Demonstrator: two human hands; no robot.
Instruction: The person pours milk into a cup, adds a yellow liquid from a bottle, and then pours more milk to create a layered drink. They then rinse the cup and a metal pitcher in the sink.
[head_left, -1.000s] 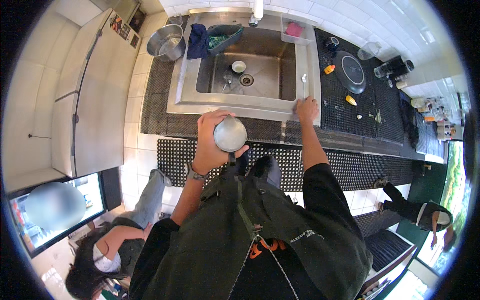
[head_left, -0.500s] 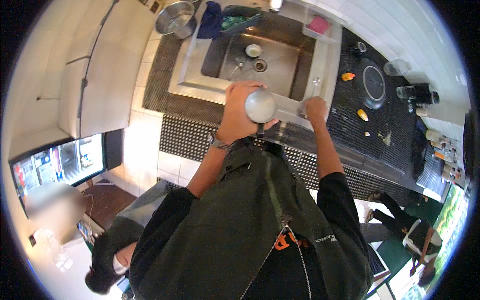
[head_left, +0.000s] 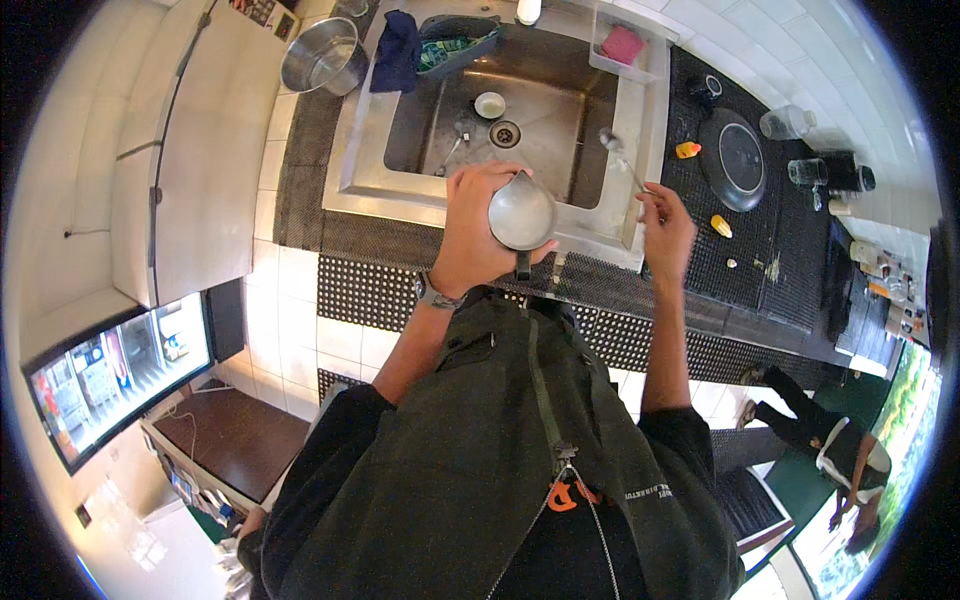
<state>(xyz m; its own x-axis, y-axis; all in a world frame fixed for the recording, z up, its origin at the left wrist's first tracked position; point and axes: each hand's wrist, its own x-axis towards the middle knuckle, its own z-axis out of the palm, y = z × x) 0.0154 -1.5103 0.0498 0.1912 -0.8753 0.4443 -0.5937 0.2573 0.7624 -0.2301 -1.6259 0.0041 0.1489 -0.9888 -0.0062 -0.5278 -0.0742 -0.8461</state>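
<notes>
My left hand [head_left: 468, 225] is wrapped round a spouted metal pitcher [head_left: 522, 212] at the sink's front edge. The pitcher's inside looks pale white, its spout points away from me and its dark handle faces me. Off to the right, my right hand [head_left: 670, 230] pinches the handle end of a metal spoon [head_left: 622, 158]. The spoon's bowl end points up and left over the sink's right rim. Inside the steel sink [head_left: 360, 160] are a small pale bowl [head_left: 489, 105], near the drain, and a thin utensil [head_left: 455, 150] too small to make out.
A metal pot [head_left: 325, 62], a dark blue cloth [head_left: 397, 50] and a grey tub [head_left: 462, 52] stand back left. A pink sponge [head_left: 622, 45] sits in a clear container. On the right mat lie a dark round dish [head_left: 732, 160] and small yellow things [head_left: 721, 226]. Another person [head_left: 845, 460] is far right.
My right hand has moved up and right from the sink's front right rim, the spoon now raised in its fingers. The left hand keeps the pitcher in nearly the same place.
</notes>
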